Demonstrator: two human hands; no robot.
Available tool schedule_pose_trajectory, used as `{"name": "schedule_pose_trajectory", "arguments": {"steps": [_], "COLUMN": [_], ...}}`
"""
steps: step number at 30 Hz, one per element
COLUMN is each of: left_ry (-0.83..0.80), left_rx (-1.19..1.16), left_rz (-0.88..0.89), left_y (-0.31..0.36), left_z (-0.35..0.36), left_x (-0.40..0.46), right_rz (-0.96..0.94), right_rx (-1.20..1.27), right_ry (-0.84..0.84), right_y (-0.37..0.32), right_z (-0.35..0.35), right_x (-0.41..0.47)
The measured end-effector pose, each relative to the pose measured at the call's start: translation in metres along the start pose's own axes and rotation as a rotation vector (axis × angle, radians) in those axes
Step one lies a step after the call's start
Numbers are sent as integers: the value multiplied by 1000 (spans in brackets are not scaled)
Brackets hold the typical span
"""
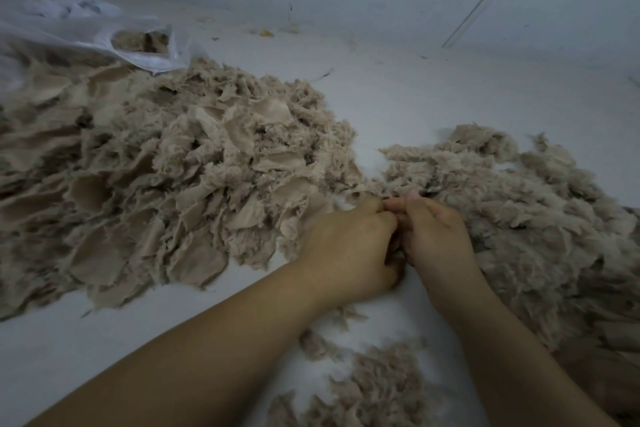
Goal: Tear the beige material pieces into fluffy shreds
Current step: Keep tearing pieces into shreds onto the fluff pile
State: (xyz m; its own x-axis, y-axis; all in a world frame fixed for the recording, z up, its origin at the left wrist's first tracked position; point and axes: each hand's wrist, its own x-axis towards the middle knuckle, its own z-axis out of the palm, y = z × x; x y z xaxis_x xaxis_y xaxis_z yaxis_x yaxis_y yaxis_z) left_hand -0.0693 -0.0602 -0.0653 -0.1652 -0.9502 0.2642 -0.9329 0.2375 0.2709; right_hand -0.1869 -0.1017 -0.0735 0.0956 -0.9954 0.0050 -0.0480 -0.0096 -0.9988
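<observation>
A big heap of beige material pieces with frayed edges covers the left and middle of the pale surface. A second heap of fluffier beige shreds lies on the right. My left hand and my right hand meet knuckle to knuckle between the two heaps, fingers curled inward. Both pinch a small beige piece that is almost wholly hidden between the fingertips. Loose shreds lie scattered under my forearms near the bottom edge.
A clear plastic bag holding more beige material lies at the back left, partly on the big heap. A pale wall rises along the back. The pale surface shows bare behind the heaps.
</observation>
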Motion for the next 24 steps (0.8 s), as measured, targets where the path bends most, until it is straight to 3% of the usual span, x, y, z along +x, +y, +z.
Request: {"name": "schedule_pose_trajectory", "arguments": {"steps": [4,9,13,24], "left_ry": [90,197,277,380], "left_rx": [-169,-828,-1250,-1459], "left_rz": [-72,-328,-382,-426], "left_y": [-4,-2,1,-11], "left_z": [-2,-8,-17,-23], "left_x": [3,0,-3,-18], "right_rz": [-63,-114,-99,-108], "right_rx": [-21,-221,-218,-211], "right_ry": [-39,-79,-23,18], "right_y": [0,4,3,9], "right_z": [0,-3,-5,-7], "right_x": [1,1,0,3]}}
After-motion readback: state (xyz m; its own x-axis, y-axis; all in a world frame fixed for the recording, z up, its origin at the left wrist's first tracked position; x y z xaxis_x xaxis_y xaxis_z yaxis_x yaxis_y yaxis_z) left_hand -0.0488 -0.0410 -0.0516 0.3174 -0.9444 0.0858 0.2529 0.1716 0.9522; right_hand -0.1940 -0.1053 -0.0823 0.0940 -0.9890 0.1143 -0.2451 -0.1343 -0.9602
